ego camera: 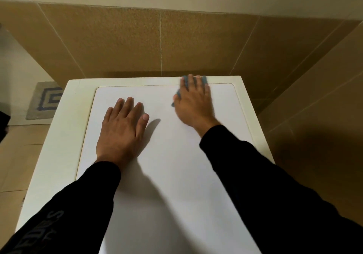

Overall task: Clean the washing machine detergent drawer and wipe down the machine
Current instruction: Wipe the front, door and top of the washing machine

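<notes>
I look down on the white top of the washing machine (pixel 161 175), which fills the middle of the head view. My left hand (pixel 121 128) lies flat on the top panel, fingers straight and spread. Near the back edge, my right hand (pixel 193 104) presses a blue cloth (pixel 204 79) flat against the top with straight fingers. Only the cloth's edges show beyond the fingers and by the thumb. The hand is blurred. The detergent drawer is out of view.
Brown tiled walls (pixel 137 41) stand close behind and to the right of the machine. On the floor at the left lies a grey mat with a blue pattern (pixel 44 100). A dark object (pixel 4 124) sits at the left frame edge.
</notes>
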A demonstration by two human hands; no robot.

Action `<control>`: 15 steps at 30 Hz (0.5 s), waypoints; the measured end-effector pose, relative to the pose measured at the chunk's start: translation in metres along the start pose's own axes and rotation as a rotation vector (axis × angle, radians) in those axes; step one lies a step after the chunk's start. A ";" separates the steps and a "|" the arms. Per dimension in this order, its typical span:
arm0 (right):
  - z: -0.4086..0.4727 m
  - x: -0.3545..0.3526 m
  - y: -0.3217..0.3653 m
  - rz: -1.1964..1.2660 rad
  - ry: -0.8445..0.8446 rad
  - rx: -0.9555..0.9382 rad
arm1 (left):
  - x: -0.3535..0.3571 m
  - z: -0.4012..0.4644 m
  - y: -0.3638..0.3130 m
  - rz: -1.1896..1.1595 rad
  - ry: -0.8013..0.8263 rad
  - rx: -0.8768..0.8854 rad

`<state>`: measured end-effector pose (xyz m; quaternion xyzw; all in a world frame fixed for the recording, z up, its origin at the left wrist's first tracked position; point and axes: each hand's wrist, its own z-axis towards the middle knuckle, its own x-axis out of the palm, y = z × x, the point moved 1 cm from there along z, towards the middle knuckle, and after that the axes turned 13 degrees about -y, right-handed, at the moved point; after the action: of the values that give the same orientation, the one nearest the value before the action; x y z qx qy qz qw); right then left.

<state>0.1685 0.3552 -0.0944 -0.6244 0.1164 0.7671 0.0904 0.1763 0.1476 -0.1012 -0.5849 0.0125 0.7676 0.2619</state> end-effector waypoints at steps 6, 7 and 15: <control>-0.007 0.005 0.090 0.153 0.032 -0.538 | 0.002 -0.003 0.004 -0.175 -0.095 -0.091; -0.006 0.005 0.094 0.166 0.043 -0.570 | 0.002 -0.003 0.005 -0.189 -0.105 -0.100; 0.006 -0.001 0.067 0.180 0.036 -0.358 | 0.002 -0.004 0.005 -0.097 -0.033 -0.139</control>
<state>0.1439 0.2928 -0.0878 -0.6314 0.0352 0.7691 -0.0930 0.1774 0.1433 -0.1059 -0.5887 -0.0734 0.7626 0.2580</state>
